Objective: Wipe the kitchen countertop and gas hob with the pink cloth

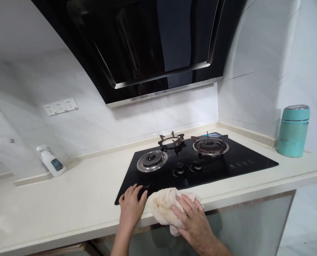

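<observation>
My right hand (193, 222) presses a crumpled cream cloth (162, 206) against the front edge of the black glass gas hob (238, 161), fingers laid over the cloth and gripping it. Just to the left, my left hand (131, 206) rests flat on the hob's front left corner with its fingers spread and nothing in it. The hob has two burners (152, 160) (210, 146). A loose black pan support (171, 141) sits behind the left burner. Two knobs (188, 166) stand in the middle of the hob.
A black range hood (153, 46) hangs above the hob. A white spray bottle (52, 161) leans on the cream counter (68, 199) at the left wall. A teal canister (293, 131) stands at the right. Wall sockets (60, 106) sit on the backsplash.
</observation>
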`<state>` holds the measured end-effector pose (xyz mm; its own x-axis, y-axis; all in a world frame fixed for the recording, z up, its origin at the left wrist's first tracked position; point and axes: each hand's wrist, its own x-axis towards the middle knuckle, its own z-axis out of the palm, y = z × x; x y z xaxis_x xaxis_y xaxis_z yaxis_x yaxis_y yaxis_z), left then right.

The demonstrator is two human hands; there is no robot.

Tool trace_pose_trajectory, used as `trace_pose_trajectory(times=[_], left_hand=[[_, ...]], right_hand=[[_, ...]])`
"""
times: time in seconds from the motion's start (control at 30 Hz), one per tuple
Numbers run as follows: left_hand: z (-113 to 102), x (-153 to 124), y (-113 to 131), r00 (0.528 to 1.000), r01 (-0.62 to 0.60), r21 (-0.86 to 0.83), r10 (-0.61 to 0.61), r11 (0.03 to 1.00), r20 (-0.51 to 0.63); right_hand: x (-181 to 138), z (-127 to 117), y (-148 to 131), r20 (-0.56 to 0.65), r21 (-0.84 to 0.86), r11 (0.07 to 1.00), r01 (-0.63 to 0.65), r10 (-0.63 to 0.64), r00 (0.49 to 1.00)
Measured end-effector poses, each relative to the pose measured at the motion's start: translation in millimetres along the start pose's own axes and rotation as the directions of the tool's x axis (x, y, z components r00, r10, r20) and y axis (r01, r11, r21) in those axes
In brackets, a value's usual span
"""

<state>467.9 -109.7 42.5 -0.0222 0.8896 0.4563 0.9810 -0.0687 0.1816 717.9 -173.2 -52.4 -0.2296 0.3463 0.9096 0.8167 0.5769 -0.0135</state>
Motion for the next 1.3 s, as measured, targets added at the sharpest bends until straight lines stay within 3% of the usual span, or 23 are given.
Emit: trace_pose_trajectory(times=[0.23, 0.3, 0.43, 0.53, 0.63, 0.77, 0.97, 1.13, 1.3], left_hand=[[1, 0, -1, 1.0, 0.007, -0.008, -0.007, 1.0, -0.01], [1, 0, -1, 1.0, 0.004, -0.01, -0.004, 1.0, -0.012], [2, 0, -1, 1.0, -0.004, -0.02, 0.004, 1.0, -0.009], [2, -1, -1, 1.0, -0.008, -0.027, 0.008, 1.0, -0.019], [2, -1, -1, 1.0, -0.009, -0.042, 0.008, 0.999, -0.019], [2, -1, 0, 1.0, -0.007, -0.052, 0.006, 0.999, -0.016], [1, -3, 2, 1.0, 0.003, -0.041, -0.004, 0.999, -0.016], [1, -3, 3, 1.0, 0.002, -0.031, -0.002, 1.0, -0.014], [2, -2, 3, 1.0, -0.001, -0.022, 0.001, 1.0, -0.02]], right_hand=[[-32, -47, 73, 0.035, -0.125, 0.992, -0.028, 0.033, 0.999], [-47, -61, 104, 0.03, -0.168, 0.985, -0.032, 0.037, 0.999], [-78, -100, 174, 0.153, -0.283, 0.959, -0.03, 0.076, 0.985], [-95, -131, 221, 0.134, -0.306, 0.938, -0.163, 0.211, 0.968], [-102, -155, 249, 0.117, -0.312, 0.886, -0.341, 0.393, 0.912], [-98, -157, 246, 0.037, -0.316, 0.825, -0.468, 0.504, 0.863], [-87, -134, 218, -0.08, -0.424, 0.785, -0.452, 0.464, 0.882], [-78, -115, 193, -0.049, -0.501, 0.767, -0.402, 0.438, 0.898], [-59, -79, 136, 0.013, -0.492, 0.801, -0.342, 0.4, 0.917]])
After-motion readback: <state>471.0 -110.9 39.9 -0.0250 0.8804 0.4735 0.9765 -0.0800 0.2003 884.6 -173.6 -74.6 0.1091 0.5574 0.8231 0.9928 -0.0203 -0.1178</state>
